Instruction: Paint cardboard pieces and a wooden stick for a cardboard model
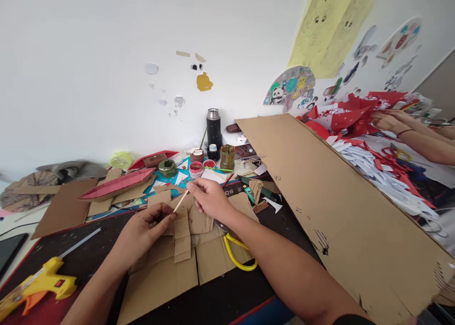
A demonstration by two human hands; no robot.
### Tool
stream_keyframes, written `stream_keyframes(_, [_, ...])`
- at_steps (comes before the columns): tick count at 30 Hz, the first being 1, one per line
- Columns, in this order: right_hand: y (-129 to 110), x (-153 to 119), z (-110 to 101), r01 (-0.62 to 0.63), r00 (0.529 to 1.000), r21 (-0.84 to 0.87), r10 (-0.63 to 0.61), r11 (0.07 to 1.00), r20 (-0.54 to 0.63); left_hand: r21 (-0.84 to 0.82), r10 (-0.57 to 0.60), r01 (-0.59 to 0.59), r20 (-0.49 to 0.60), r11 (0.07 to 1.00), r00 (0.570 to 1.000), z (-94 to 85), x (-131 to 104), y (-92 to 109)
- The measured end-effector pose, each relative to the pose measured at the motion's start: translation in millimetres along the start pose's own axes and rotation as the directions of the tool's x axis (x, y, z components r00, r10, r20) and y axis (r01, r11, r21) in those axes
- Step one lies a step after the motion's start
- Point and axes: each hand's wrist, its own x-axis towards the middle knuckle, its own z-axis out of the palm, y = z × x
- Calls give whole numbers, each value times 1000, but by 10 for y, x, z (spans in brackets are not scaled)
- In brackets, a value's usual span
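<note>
White wall (88,55) rises behind our crowded bench (284,225), with yellow paper (320,36) and a decorated fan-shaped piece (291,85) fixed to it. Below, over the dark bench top, our two hands share one thin pale stick (181,200): the left hand (144,232) pinches its lower end between thumb and fingers, and the right hand (209,199) has its fingertips closed on the upper end. We have the stick tilted, rising from left to right, above layered cardboard pieces (159,287).

Yellow-handled scissors (231,256) lie beside our right forearm, partly over that cardboard. To our left we see a yellow glue gun (53,280), with a translucent rod (80,243) reaching out from it. Farther back sit a pink boat-shaped piece (117,185), a green paint pot (167,169) and a red paint pot (209,165), with a black flask (213,133) standing upright near the wall.

On our right, a large cardboard sheet (320,197) slants across the bench. Beyond it are white paper strips (377,173) and red paper (355,116), where a co-worker's hand (387,122) reaches in
</note>
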Motion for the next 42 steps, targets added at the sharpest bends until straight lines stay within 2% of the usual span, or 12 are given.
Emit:
stream_keyframes(10, [3, 13, 1, -27, 1000, -35, 26, 999, -1, -8, -14, 14, -19, 1000, 1000, 32, 10, -15])
stream_keyframes(19, [-22, -11, 5, -9, 1000, -59, 9, 998, -3, -19, -37, 37, 28, 999, 999, 43, -5, -68])
stream_keyframes(23, [-2, -13, 15, -8, 1000, -51, 8, 999, 1, -54, -61, 65, 78, 996, 995, 54, -13, -7])
stream_keyframes(30, [45, -25, 15, 25, 999, -31, -24, 999, 38, -63, 4, 6, 165, 998, 986, 62, -17, 145])
stream_keyframes(38, [26, -7, 30, 0, 999, 75, -3, 997, 46, -181, -86, 100, 80, 978, 993, 59, -33, 105])
stream_keyframes(42, [-8, -13, 22, -39, 998, 117, 33, 992, 51, -240, -98, 97, 8, 966, 995, 48, -34, 43])
